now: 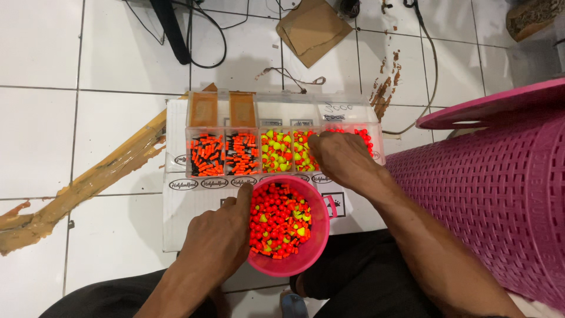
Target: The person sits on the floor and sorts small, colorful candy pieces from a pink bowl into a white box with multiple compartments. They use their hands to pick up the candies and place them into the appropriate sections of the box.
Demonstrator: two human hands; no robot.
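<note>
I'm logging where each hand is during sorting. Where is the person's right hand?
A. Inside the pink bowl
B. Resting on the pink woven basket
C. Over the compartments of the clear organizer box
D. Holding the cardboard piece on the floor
C: the right hand reaches over the clear organizer box, above its bead-filled compartments, while the left hand grips the pink bowl by its rim.

pink bowl [315,250]: glossy plastic | organiser box [282,121]: clear plastic | floor [35,129]: glossy tile
</note>
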